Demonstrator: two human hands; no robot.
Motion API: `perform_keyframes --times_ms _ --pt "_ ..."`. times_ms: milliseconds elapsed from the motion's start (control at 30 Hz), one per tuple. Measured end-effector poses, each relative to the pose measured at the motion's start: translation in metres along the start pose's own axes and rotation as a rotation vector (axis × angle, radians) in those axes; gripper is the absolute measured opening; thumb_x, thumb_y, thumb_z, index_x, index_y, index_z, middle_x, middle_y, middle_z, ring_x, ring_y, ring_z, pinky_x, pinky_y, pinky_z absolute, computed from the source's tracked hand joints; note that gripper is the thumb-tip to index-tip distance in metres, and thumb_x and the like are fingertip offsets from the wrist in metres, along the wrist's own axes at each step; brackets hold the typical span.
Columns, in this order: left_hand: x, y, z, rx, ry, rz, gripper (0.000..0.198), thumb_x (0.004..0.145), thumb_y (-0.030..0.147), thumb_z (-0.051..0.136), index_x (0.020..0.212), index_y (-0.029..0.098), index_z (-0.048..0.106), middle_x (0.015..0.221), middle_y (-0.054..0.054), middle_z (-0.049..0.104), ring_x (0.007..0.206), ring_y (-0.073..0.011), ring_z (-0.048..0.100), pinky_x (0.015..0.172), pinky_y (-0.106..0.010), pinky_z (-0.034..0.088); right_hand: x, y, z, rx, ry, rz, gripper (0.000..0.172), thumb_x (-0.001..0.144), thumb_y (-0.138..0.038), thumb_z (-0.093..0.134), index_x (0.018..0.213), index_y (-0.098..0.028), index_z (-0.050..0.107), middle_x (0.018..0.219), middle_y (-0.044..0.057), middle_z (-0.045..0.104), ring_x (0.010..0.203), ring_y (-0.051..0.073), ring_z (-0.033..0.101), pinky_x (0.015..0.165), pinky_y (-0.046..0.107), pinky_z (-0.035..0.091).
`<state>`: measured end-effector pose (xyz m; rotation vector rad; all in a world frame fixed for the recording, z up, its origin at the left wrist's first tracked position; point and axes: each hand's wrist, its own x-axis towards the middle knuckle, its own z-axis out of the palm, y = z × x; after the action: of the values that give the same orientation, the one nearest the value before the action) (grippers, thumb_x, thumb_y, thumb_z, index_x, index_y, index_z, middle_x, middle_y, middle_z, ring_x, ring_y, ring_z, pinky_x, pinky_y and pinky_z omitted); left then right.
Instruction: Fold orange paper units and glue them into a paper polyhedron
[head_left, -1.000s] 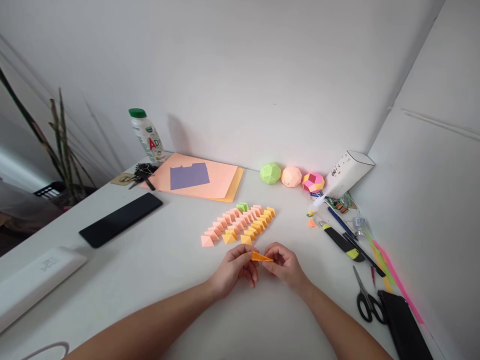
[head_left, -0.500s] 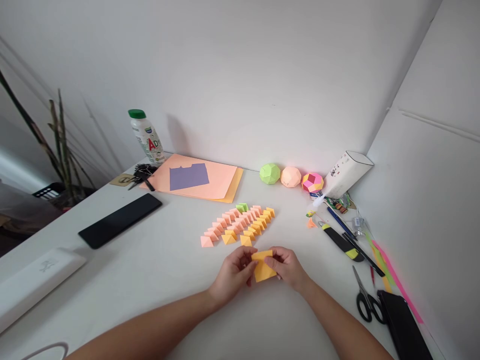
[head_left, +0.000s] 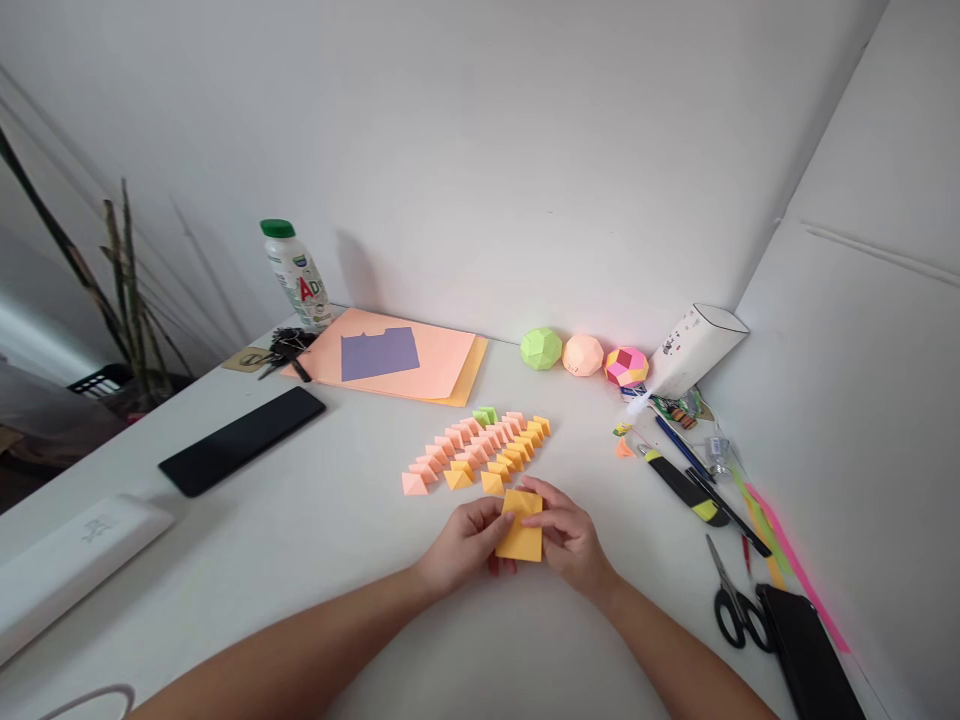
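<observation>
Between my two hands is a small folded piece of yellow-orange paper, held up in front of the rows of folded units. My left hand pinches its left edge, thumb on the front and the other fingers behind. At its right side is my right hand, with one digit resting across the paper's face and another finger stretched out above it; part of its grip is hidden. Just beyond are several folded paper units in rows, pink, orange and green.
Three paper balls, one green, stand by the wall. Pink sheets, a bottle and a black phone-like slab lie left. On the right are a cutter, scissors, pens and a black case.
The yellow-orange paper has turned more upright and moved slightly left. My right hand's fingers have loosened and spread at its right edge, while my left hand keeps its pinch.
</observation>
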<state>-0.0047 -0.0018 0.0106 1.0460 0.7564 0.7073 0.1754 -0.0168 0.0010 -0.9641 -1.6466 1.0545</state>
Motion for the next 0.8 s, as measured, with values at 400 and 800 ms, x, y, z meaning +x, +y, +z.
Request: perform_keyframes --times_ms 400,800 --pt "-0.0011 0.0035 0.002 0.004 0.068 -0.002 0.033 0.079 0.051 0.052 0.077 0.018 0.057 0.057 0.0 0.062 0.05 -0.0155 0.057 0.048 -0.026 0.043 0.0024 -0.0081 0.0015 -0.152 0.057 -0.022 0.012 0.079 -0.027 0.061 0.069 -0.022 0.066 0.089 0.008 0.066 0.087 0.022 0.062 0.076 0.034 0.051" --pt "-0.002 -0.0055 0.004 0.127 0.033 0.054 0.033 0.078 0.046 0.057 0.095 0.018 0.055 0.073 -0.004 0.063 0.061 -0.0157 0.06 0.047 -0.024 0.046 -0.0042 -0.0022 0.0043 0.012 0.112 0.268 0.017 0.078 -0.037 0.062 0.079 -0.02 0.062 0.072 0.003 0.066 0.059 0.016 0.062 0.057 0.028 0.054"
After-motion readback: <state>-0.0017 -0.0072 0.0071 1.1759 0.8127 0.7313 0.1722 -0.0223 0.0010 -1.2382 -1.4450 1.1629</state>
